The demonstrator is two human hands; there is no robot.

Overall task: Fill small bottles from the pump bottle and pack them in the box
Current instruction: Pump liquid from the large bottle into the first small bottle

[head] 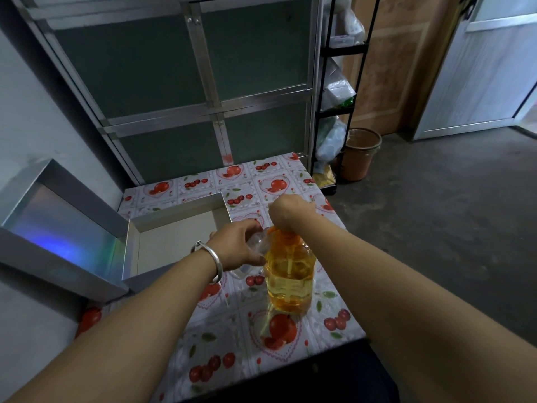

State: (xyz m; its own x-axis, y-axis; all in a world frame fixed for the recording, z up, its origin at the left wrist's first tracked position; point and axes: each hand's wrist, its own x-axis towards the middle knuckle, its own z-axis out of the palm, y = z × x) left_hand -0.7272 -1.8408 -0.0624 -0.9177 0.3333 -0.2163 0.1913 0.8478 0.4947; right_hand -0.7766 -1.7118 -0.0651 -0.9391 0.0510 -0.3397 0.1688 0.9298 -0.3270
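Observation:
A clear pump bottle (290,274) of yellow liquid with an orange pump top stands on the fruit-patterned tablecloth (220,344). My right hand (286,210) is bent down over the pump head, its fingers hidden behind the wrist. My left hand (239,247) grips a small clear bottle (259,242) tilted against the pump's spout on the left side. An open silver box (174,225) sits left of the hands, its inside bare where visible. Its shiny lid (58,228) stands raised at the far left.
A metal-framed cabinet with dark glass panels (186,82) rises behind the table. A black shelf rack with plastic bags (337,97) and a brown bucket (360,154) stand at the right on the concrete floor. The table's front edge is near my body.

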